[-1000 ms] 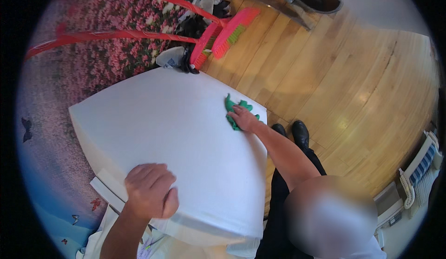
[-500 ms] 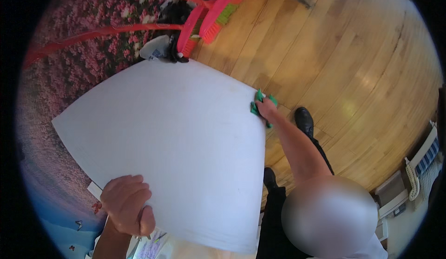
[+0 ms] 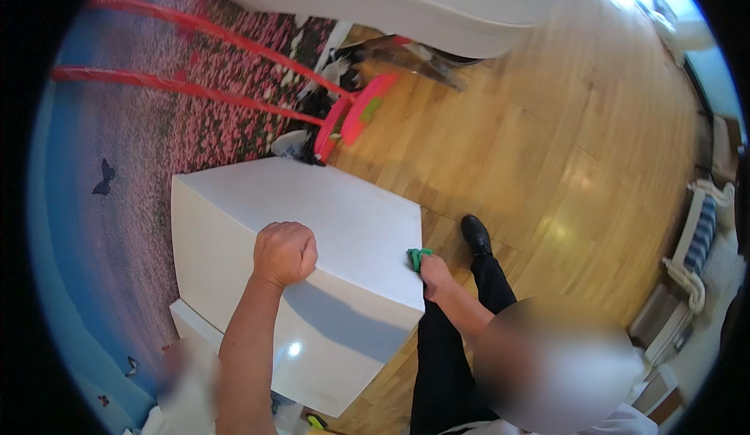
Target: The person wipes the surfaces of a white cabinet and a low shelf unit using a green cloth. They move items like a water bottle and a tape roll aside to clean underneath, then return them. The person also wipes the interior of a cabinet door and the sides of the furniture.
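A large white box-shaped cabinet [image 3: 359,228] stands before me, with its glossy front face angled toward me. My left hand [image 3: 285,253] is closed in a fist at the cabinet's upper front edge. The inside of that fist is turned away, so its contents are hidden. At the cabinet's right-hand side, my right hand [image 3: 434,273] grips a bunched green cloth [image 3: 419,259] against the edge of the top. Part of the cloth is covered by the fingers.
Two red-handled brooms [image 3: 359,115] lean beyond the cabinet, near dark and white bags. A white rounded table [image 3: 437,13] stands farther back. A flower-printed wall [image 3: 226,115] borders the left. Wooden floor [image 3: 562,169] and a chair with a striped cushion [image 3: 701,236] lie to the right.
The view has shifted, bringing the cabinet's front face and the far table into sight. My left hand has moved to the cabinet's front edge; my right hand has drawn the cloth nearer along the side.
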